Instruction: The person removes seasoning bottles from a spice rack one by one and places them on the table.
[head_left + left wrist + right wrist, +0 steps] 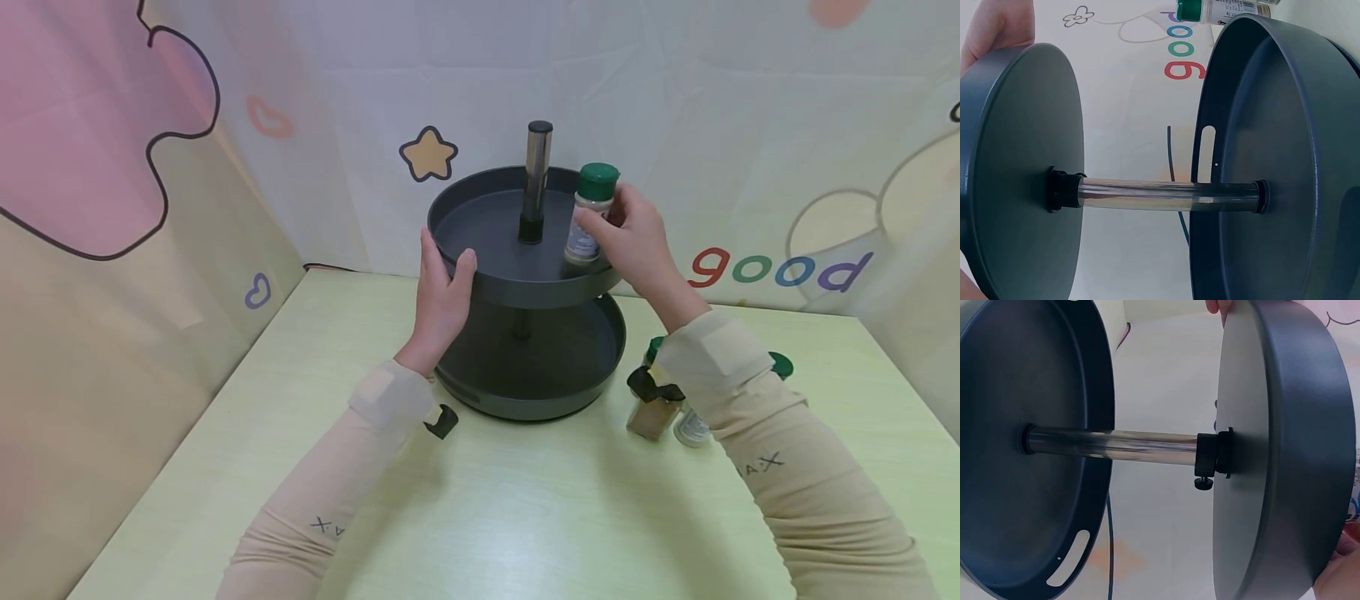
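Note:
A two-tier dark grey turntable rack stands on the table, its upper tray point(525, 292) above its lower tray point(525, 407) on a metal post point(537, 162). My left hand point(441, 304) rests against the upper tray's left rim, thumb and fingers fairly straight. At the tray's right side my right hand point(641, 242) grips a spice jar point(582, 242) with a green cap between thumb and fingers. The jar is nearly upright, its base over the upper tray's floor; I cannot tell whether it touches. In the right wrist view, the upper tray point(1310, 437) hides most of the jar.
Under my right forearm, a jar of brown spice point(651, 419) and a white-labelled jar point(693, 429) are on the table point(525, 517). Another green cap point(781, 364) shows beyond the sleeve. A printed cloth backdrop point(337, 108) rises behind the rack.

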Demonstrator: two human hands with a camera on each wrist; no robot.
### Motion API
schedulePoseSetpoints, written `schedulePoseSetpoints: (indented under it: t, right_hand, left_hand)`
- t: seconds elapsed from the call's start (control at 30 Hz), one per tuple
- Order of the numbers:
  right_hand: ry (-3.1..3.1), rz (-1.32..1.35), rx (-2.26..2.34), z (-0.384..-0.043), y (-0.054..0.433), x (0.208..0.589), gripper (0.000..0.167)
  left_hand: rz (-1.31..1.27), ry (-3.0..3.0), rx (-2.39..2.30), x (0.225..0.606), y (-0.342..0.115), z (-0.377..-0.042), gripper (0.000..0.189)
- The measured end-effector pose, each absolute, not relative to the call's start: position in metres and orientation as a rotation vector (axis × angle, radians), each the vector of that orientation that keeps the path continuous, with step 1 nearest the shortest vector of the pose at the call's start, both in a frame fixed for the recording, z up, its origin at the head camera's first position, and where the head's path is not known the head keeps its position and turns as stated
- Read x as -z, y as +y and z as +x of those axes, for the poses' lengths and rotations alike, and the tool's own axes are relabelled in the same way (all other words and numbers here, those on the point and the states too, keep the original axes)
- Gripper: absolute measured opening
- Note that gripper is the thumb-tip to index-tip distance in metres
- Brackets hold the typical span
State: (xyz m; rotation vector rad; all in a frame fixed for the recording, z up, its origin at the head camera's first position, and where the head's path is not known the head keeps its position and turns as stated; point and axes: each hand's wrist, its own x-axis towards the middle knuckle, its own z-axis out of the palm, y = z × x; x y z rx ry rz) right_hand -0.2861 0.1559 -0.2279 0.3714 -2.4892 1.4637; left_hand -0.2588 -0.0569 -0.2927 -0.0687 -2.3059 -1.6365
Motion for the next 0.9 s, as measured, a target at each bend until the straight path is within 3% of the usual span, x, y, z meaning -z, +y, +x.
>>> schedulePoseSetpoints:
  t: [0.9]
  right_hand:
    - [-2.268,0.475,-1.551,-0.2787,0.1613,0.2235,0.042]
  left_hand:
    - [-0.063,-2.307,1.635,0.2924,-0.0567,-0.2584,0.076]
